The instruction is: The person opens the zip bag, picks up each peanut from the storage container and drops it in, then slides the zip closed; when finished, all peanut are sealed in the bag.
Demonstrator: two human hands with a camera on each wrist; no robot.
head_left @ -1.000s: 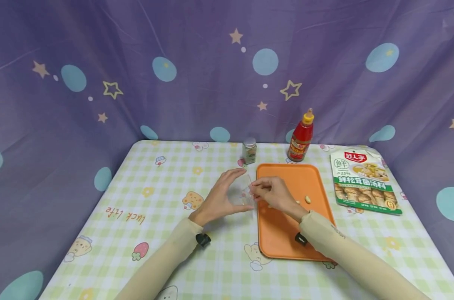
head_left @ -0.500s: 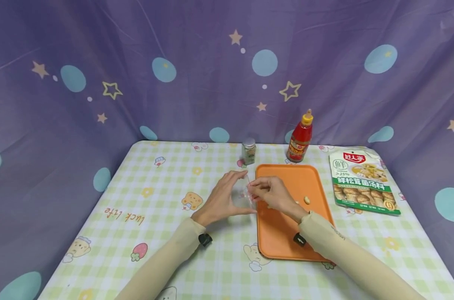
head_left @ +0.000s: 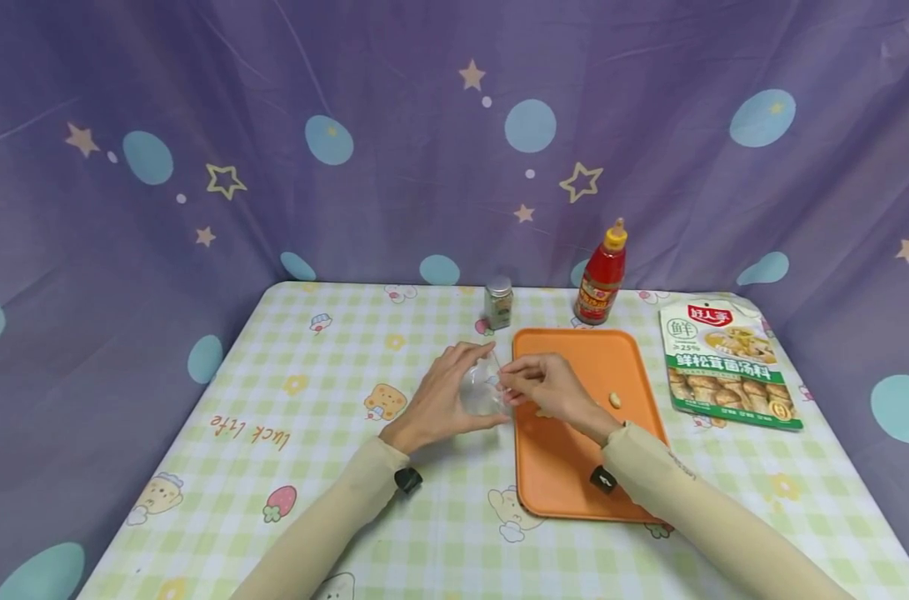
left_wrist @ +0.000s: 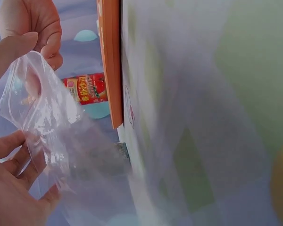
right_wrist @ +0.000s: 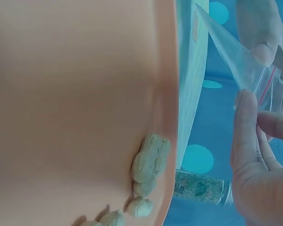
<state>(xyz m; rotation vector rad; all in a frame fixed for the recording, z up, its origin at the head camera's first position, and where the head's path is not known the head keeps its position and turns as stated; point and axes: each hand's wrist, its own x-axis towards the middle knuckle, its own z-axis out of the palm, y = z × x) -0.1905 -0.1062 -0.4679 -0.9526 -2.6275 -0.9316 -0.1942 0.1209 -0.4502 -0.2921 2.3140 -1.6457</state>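
Between the hands stands a clear zip-lock bag (head_left: 475, 395), its closure strip with a red line visible in the right wrist view. My left hand (head_left: 441, 402) holds the bag (left_wrist: 68, 120) at its mouth, thumb on one side and fingers spread along the other. Opposite it, my right hand (head_left: 550, 388) pinches the edge of the mouth between thumb and fingertips, over the left border of an orange tray (head_left: 562, 475). Several unshelled peanuts (right_wrist: 151, 162) lie on the tray, one peanut (head_left: 615, 400) apart from the others and partly behind the right hand.
Behind the tray stand a small spice jar (head_left: 498, 303) and a red sauce bottle (head_left: 601, 279) with a yellow cap. A green and white mushroom soup pouch (head_left: 730, 364) lies to the tray's right. A checked cloth (head_left: 334, 500) covers the table, and a purple curtain (head_left: 394, 75) hangs behind.
The bag's mouth looks wider and rounder between the hands than before. Both hands have shifted only slightly; tray, bottle, jar and pouch stay where they were.
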